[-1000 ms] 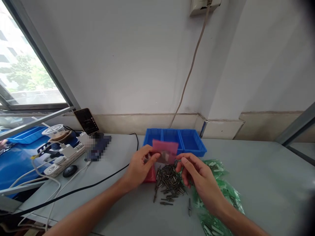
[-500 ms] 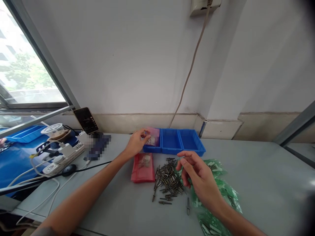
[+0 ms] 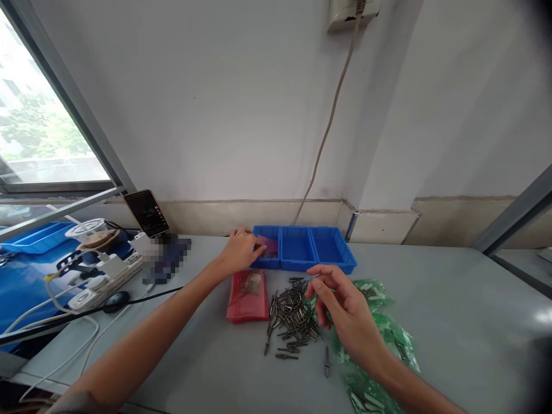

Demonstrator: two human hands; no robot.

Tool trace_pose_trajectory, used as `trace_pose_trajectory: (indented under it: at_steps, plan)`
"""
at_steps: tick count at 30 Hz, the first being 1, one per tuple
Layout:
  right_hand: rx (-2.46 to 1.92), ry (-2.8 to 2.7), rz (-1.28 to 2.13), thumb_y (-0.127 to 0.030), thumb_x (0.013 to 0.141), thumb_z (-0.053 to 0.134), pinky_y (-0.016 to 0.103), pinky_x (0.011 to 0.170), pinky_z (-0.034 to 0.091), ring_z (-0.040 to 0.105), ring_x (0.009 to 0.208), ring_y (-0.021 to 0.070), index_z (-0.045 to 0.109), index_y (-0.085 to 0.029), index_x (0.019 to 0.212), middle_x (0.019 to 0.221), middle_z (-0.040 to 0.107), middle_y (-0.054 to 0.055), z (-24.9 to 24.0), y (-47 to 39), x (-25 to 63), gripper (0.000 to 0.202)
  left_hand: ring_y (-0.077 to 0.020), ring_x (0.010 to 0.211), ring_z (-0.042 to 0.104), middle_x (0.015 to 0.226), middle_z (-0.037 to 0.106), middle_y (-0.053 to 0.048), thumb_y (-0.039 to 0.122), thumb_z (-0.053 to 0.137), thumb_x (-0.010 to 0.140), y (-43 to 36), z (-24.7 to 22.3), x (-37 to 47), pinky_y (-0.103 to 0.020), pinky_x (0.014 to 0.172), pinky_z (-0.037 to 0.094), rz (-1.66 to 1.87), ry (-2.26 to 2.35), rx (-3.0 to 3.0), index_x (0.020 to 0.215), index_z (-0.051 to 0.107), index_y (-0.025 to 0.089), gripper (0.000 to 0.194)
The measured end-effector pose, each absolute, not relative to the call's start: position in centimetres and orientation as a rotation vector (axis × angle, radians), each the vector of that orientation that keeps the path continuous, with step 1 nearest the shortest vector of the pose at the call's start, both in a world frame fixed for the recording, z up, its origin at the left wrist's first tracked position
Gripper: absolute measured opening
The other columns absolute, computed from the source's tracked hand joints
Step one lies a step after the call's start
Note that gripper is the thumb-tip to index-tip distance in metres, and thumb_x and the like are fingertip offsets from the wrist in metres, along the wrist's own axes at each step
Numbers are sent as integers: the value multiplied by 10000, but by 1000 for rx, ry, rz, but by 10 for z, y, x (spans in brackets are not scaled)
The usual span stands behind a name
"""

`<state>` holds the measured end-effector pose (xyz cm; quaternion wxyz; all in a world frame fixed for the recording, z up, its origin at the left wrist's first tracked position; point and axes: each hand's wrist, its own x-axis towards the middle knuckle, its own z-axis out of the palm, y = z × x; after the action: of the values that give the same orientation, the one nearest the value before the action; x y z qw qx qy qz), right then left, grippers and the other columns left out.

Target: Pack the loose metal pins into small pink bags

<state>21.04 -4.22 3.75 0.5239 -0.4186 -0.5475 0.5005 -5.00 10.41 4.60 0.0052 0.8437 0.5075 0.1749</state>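
My left hand (image 3: 241, 251) is at the left end of a blue three-compartment tray (image 3: 297, 265), its thumb over the left compartment and its fingers bent but apart from the thumb. A pink plastic bag (image 3: 271, 247) lies in that compartment, partly hidden by the hand. My right hand (image 3: 340, 302) hovers with loosely curled fingers and nothing visible in them. It is beside a pile of small metal pins (image 3: 295, 313) with thicker collars. Red plastic bags (image 3: 248, 299) lie stacked in front of the tray. Green plastic bags (image 3: 394, 333) lie partly under my right forearm.
A power strip (image 3: 107, 287) with plugs and cables, a black mouse-like object (image 3: 116, 301) and a propped phone (image 3: 146, 213) stand at the left. The wall is behind the tray, with a cable (image 3: 330, 121) hanging down it. One loose pin (image 3: 326, 362) lies near the front.
My left hand has let go of the pink bag and moved left; the bag now rests lower in the left compartment. My right hand keeps its pose. The view has shifted slightly.
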Motion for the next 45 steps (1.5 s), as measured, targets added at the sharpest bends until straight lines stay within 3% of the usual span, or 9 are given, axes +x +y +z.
trace_pose_trajectory:
  at_steps: [5,9,13,18,22,27,32,45]
  plan:
    - [-999,-1320,1199,-579,1042,622,237,485,409,555,506,87,607,-244,1178,892,655,-15,34,-40,212,362,-418,1411,477,1474,654,-146,397,520,1099,100,47,-53,-607,1138,377,477,1597,2715,1040,846,204,384]
    - [-997,-1350,1196,-570,1042,629,238,495,409,559,523,89,622,-237,1165,901,653,-9,35,-41,211,355,-384,1360,558,1317,751,-132,429,374,1151,98,44,-56,-587,1132,401,398,1535,2739,1249,773,218,461]
    - [-1016,-1356,1182,-578,1032,640,240,503,415,558,539,92,640,-228,1138,895,654,-2,38,-43,209,365,-362,1437,526,1284,781,-62,529,283,1162,94,43,-57,-567,1216,334,346,1419,2763,1193,793,268,574]
    - [-1027,-1368,1164,-583,1031,642,246,505,428,543,540,93,649,-229,1134,897,662,4,38,-43,209,369,-281,1213,694,1146,809,-85,616,216,1150,88,47,-52,-487,1299,250,347,1323,2769,1190,783,211,698]
    - [-1010,-1392,1177,-584,1030,642,247,508,438,552,549,99,649,-235,1137,909,661,4,35,-41,211,365,-279,1224,679,1158,796,-82,595,247,1155,85,49,-51,-497,1307,236,383,1299,2756,1176,780,220,652]
    - [-1029,-1425,1144,-586,1044,617,256,534,471,564,573,113,654,-235,1139,912,667,14,33,-40,212,366,-304,1404,543,1468,654,-114,583,345,1146,79,52,-61,-473,1207,386,552,1385,2703,1296,725,206,557]
    - [-1041,-1486,1120,-557,1057,601,255,538,487,576,577,115,659,-235,1144,917,681,19,29,-39,213,339,-299,1306,585,1306,740,-63,606,573,1066,62,58,-64,-439,1155,428,490,1275,2726,1235,746,262,420]
    - [-1109,-1567,1071,-538,1075,548,275,566,495,600,615,154,677,-251,1125,904,698,32,31,-42,214,318,-282,1266,642,1306,767,-52,466,497,1136,64,48,-49,-435,1091,438,478,1281,2749,1241,756,262,346]
